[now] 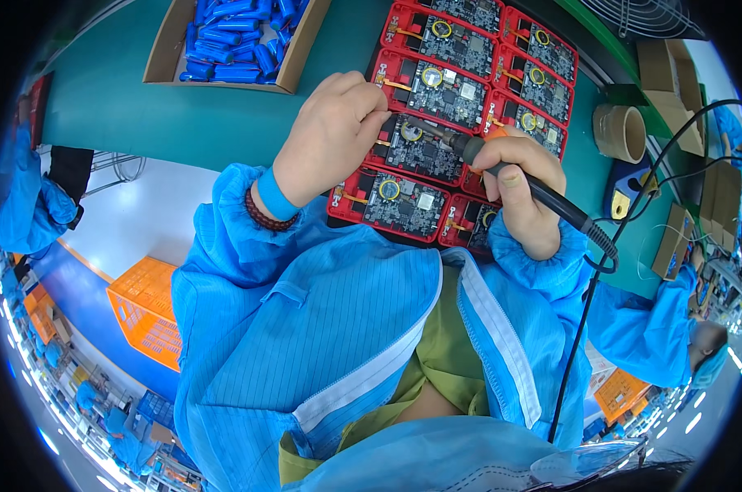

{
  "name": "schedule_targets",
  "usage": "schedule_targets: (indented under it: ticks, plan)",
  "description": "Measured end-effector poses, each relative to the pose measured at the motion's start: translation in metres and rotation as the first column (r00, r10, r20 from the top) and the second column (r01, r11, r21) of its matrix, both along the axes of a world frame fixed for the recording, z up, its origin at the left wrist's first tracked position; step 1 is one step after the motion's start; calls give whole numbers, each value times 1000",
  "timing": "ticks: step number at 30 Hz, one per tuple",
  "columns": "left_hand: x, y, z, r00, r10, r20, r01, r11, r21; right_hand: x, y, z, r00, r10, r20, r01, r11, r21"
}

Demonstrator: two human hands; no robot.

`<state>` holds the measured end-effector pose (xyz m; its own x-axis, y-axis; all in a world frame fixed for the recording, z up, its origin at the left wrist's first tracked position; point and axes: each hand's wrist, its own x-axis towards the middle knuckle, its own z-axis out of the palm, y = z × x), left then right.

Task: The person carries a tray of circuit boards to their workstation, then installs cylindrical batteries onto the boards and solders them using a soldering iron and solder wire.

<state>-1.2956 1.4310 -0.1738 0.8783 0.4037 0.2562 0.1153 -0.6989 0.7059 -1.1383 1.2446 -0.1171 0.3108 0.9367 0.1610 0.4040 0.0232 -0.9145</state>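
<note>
A teal worktable (223, 123) is seen from above, and on it lies a block of red trays (469, 90) holding dark circuit boards, which serves here as the landmark. Beyond the trays' left side a cardboard box of blue cells (232, 37) is set, and to their right a roll of brown tape (621, 131) stands near a blue iron stand (629, 193). The circuit board being worked (420, 148) sits in the second row from the near edge of the trays. A soldering iron (518, 176) is gripped in the closed right hand (523, 193), pen-fashion, its tip laid toward the board's left part near a round coin cell. The left hand (334, 135) is curled shut over the board's left edge, fingertips pressed at the joint; whether something thin is pinched there cannot be told. The joint would be served best, it is judged, if the tip were kept steady and the left fingers were kept off the hot metal.
</note>
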Motion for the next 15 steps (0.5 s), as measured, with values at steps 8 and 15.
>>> schedule_targets:
  ticks: [8, 15]
  plan:
    - [0, -1, 4, 999, -23, -36, 25, 999, 33, 3, -1, -3, 1000, -4, 3, 4, 1000, 14]
    - [2, 0, 8, 996, -70, -53, 73, 996, 45, 3, 0, -5, 1000, -7, -8, 7, 1000, 5]
